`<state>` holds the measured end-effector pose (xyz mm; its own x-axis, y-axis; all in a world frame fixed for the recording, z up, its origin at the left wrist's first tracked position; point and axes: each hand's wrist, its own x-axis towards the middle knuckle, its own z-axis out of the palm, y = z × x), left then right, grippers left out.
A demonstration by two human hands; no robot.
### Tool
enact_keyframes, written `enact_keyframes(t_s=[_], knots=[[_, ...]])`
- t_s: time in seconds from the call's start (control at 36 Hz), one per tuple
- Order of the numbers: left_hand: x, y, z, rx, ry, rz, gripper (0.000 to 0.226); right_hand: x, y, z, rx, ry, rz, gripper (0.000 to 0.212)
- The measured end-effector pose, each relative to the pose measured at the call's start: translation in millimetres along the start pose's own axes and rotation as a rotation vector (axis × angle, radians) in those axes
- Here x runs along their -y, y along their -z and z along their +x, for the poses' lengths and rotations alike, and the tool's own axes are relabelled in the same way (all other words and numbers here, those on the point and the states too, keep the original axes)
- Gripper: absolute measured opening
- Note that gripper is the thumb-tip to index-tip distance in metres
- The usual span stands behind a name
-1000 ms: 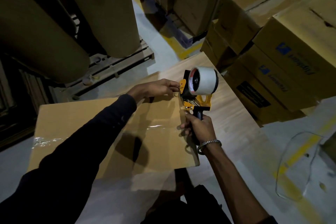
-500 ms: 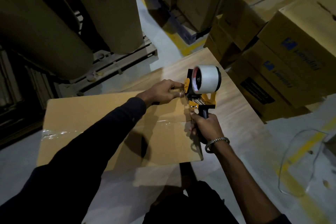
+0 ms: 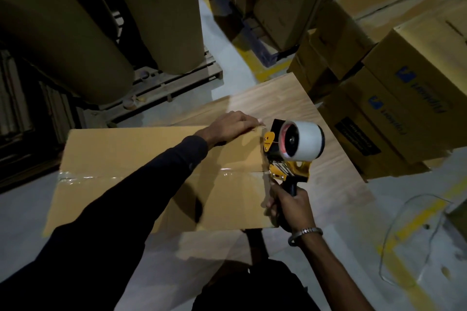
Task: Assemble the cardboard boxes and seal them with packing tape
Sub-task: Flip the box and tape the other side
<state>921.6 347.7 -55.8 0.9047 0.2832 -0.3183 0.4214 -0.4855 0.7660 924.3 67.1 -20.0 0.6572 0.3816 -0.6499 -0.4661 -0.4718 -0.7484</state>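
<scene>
Stacked cartons (image 3: 417,63) fill the warehouse at two o'clock, big paper rolls (image 3: 75,33) at ten. On the wooden table (image 3: 278,98) at centre lies a cardboard box (image 3: 131,151), clear tape (image 3: 227,171) shining along its middle seam. At four o'clock the right hand (image 3: 290,206) curls tight round the handle of a yellow tape gun (image 3: 290,149) (white roll on top) at the box's right edge. The left hand (image 3: 232,125) presses flat, fingers loose, on the far right corner.

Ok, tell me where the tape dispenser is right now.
Head view, right of centre: the tape dispenser is gripped by the right hand at the box's right edge, over the wooden table.
</scene>
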Motion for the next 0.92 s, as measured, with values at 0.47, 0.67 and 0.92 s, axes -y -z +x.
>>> enact_keyframes(t_s=[0.47,0.67,0.92], knots=[[-13.4,-13.6,9.9,-0.127,0.094,0.107,0.038,7.2,-0.6,-6.2,-0.057,0.05,-0.325,0.028],[-15.0,-15.3,7.0,-0.174,0.077,0.207,0.057,-6.9,9.6,-19.7,-0.018,-0.017,-0.195,0.024],[-8.7,-30.9,0.6,-0.282,0.186,0.147,0.072,-17.8,49.9,-24.1,0.033,0.07,-0.253,0.039]])
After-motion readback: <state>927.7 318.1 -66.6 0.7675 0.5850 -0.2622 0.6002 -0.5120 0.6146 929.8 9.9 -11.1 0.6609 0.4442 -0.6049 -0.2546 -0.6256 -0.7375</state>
